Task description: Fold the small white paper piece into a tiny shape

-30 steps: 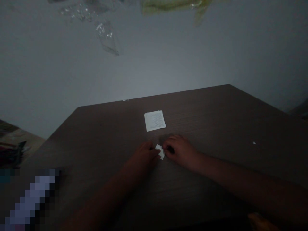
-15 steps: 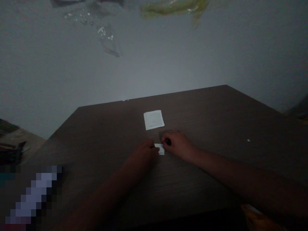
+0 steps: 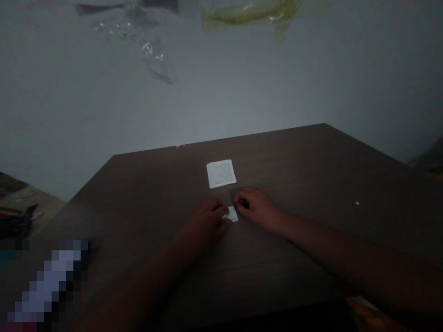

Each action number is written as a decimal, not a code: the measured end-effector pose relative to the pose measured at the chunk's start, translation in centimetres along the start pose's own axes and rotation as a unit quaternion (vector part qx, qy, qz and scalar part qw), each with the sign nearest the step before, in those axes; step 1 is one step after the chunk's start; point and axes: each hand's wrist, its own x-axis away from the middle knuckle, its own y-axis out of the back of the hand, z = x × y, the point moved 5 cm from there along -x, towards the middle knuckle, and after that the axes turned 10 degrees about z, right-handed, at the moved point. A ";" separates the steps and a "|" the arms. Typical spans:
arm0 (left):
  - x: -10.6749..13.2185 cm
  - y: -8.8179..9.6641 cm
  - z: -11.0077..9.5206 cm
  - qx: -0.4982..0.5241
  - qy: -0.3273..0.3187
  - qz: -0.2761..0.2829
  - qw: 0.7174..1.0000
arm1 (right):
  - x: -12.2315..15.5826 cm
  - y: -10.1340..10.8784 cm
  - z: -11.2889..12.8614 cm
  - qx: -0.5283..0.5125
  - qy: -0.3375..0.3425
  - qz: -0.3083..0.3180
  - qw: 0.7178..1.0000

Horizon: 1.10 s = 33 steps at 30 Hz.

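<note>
A small piece of white paper (image 3: 233, 214) with faint print lies on the dark wooden table (image 3: 294, 170), between my two hands. My left hand (image 3: 206, 219) has thumb and fingers closed over its left part, which they hide. At its upper right corner, my right hand (image 3: 258, 207) is closed in a pinch, with the other fingers curled in. A larger square of white printed paper (image 3: 221, 174), seemingly folded or stacked, rests just beyond the hands.
A pale wall (image 3: 235, 92) rises behind the table, with clear plastic (image 3: 155, 57) and yellow plastic (image 3: 249, 16) on it. A white scrap (image 3: 357, 203) lies at the right. Blurred-out blocks (image 3: 48, 281) cover something at the lower left.
The small paper has turned slightly between my hands. My left thumb has slid lower and its fingers have parted a little. My right hand has hardly moved.
</note>
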 end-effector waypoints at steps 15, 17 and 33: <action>0.5 0.5 -0.9 0.034 0.046 0.043 0.997 | 1.5 -0.3 2.2 0.055 0.001 0.033 0.998; 0.4 0.3 -0.7 0.041 0.045 0.043 0.997 | 1.7 -0.5 2.4 0.052 0.011 0.036 0.998; 0.7 0.0 0.4 0.060 0.032 0.041 0.997 | 0.8 0.1 0.9 0.011 0.010 0.028 1.000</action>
